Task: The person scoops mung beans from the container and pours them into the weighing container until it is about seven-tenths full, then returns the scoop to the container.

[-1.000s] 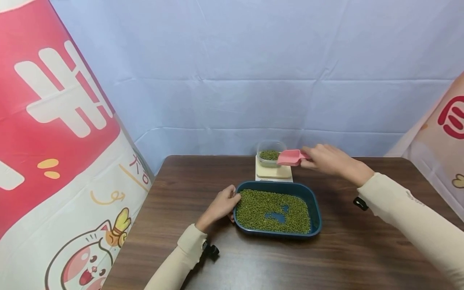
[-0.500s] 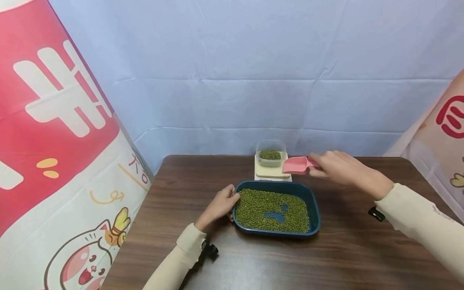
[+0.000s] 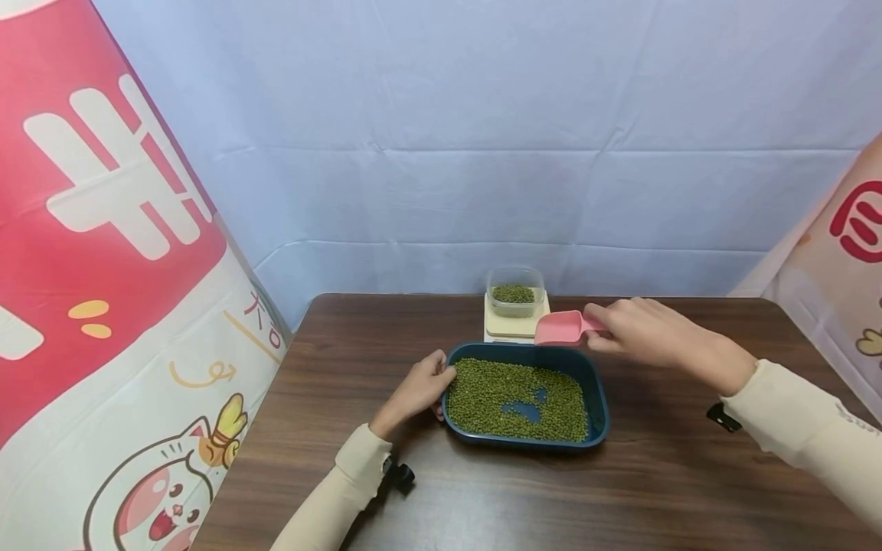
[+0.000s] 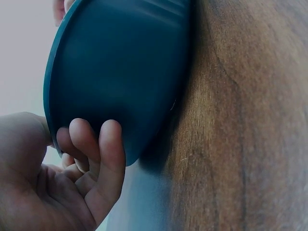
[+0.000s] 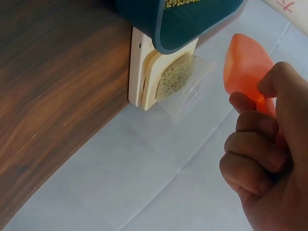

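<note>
In the head view my right hand (image 3: pixel 641 329) grips a pink scoop (image 3: pixel 560 327) by its handle, above the back edge of a dark blue tray. The scoop looks empty; the right wrist view shows my fingers curled round its handle. My left hand (image 3: pixel 419 384) holds the left rim of the tray (image 3: pixel 598 428), its thumb over the rim and its fingers against the outer wall (image 4: pixel 120 62). Green mung beans (image 3: pixel 482 398) cover most of the tray floor, with a bare blue patch. Behind it, a clear plastic container (image 3: pixel 517 308) with some beans stands on a pale kitchen scale (image 3: pixel 506 329).
The tray stands on a dark wooden table (image 3: pixel 344 337). A pale cloth backdrop (image 3: pixel 441 191) hangs right behind the table's far edge. Printed banners (image 3: pixel 124 268) stand to the left and right. The scale's front lies close to the tray's back rim.
My right hand has drawn the scoop away from the clear container, first to the right and then toward the tray's back edge. My left hand stays on the tray rim.
</note>
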Motion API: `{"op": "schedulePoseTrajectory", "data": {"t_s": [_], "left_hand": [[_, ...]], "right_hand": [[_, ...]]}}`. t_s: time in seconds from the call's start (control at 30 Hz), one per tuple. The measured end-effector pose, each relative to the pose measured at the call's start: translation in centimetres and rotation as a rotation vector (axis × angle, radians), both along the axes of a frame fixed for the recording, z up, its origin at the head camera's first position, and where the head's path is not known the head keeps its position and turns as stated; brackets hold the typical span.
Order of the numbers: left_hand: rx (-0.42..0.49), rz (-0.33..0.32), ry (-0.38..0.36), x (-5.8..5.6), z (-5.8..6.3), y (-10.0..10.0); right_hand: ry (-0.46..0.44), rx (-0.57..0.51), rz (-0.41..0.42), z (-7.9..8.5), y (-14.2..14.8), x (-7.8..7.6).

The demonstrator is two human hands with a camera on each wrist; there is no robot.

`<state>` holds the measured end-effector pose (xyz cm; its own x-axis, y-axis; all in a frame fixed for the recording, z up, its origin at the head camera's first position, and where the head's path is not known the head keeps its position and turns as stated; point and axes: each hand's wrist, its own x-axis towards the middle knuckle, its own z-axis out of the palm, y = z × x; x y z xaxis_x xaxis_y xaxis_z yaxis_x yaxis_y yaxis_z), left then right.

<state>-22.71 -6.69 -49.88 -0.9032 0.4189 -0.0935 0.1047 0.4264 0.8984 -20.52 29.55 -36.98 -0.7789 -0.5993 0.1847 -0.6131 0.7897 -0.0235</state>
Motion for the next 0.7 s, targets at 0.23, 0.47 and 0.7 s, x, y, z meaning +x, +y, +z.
{"op": "schedulePoseTrajectory", "data": {"t_s": [0.23,0.47,0.7], "left_hand": [[0.015,0.002,0.002,0.0,0.0,0.0],[0.017,0.0,0.003,0.0,-0.1,0.0],[0.01,0.002,0.005,-0.1,-0.3,-0.1]], "right_hand": [[0.001,0.025,0.025,-0.2,-0.7,0.4],[-0.004,0.032,0.065,-0.6,-1.2,0.9],[-0.064,0.07,0.078,-0.7,-1.4,1.3]]}}
